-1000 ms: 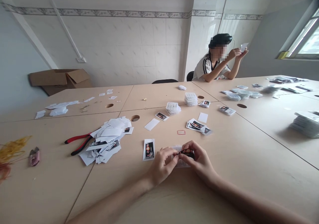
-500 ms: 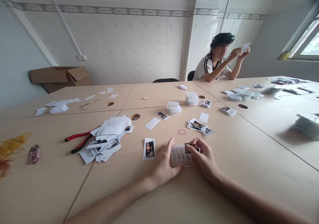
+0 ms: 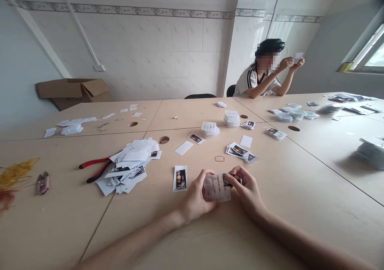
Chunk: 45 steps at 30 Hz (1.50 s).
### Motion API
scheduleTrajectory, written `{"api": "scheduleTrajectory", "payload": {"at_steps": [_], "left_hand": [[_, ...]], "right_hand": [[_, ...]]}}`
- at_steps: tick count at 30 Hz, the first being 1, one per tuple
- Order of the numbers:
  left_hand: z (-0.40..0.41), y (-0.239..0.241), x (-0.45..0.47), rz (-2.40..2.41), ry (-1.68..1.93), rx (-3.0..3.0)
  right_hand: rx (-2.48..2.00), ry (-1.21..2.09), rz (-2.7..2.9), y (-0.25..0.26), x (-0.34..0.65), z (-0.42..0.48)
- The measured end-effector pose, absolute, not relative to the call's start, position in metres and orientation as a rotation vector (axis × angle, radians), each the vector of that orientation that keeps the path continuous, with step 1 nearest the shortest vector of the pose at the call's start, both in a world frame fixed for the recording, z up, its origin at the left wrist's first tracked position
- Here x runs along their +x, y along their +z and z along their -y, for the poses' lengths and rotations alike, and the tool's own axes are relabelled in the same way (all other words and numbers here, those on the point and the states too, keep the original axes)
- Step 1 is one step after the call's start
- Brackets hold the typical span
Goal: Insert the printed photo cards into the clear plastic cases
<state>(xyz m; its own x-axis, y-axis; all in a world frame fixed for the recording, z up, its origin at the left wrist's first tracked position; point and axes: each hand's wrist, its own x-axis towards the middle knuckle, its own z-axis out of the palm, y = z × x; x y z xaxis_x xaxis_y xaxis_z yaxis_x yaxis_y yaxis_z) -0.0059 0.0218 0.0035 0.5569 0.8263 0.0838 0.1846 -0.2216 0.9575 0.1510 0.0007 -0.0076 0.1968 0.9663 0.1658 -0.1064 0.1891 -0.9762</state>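
My left hand (image 3: 195, 194) is closed around the left side of a small clear plastic case (image 3: 216, 192), thumb along its near edge and fingers at the far edge. Thin, dark, hook-like pieces show in rows inside the case. Between the thumb and fingers of my right hand (image 3: 248, 188) is a black printed card (image 3: 227, 180), lying over the right part of the case. Left of my left hand, a white-edged printed card (image 3: 180, 179) rests on the table. Beyond both hands lies a small red-outlined label (image 3: 219, 159).
A heap of cards (image 3: 129, 166) partly covers red-handled pliers (image 3: 99, 170). Farther off stand stacked clear cases (image 3: 231, 119) and loose cards (image 3: 238, 150). Pink snips (image 3: 43, 183) lie at left. A co-worker (image 3: 261, 78) across the table holds a white card.
My left hand has closed more tightly around the case, which now looks slightly tilted, with its contents showing more clearly. My right hand keeps its pinch on the card.
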Motion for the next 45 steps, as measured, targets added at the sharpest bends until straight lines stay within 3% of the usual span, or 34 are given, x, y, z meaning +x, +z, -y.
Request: {"api": "scheduleTrajectory", "payload": {"at_steps": [13,29,45], "left_hand": [[-0.023,0.005,-0.005,-0.44,0.529,1.261],[-0.021,0.001,-0.003,-0.521,0.75,1.184],[-0.024,0.002,-0.003,-0.403,0.603,1.203]], "right_hand": [[-1.089,0.542,1.419,-0.015,0.152,0.006],[-1.089,0.838,1.289,-0.004,0.139,0.017],[-1.227,0.786,1.25,0.007,0.141,0.012]]}}
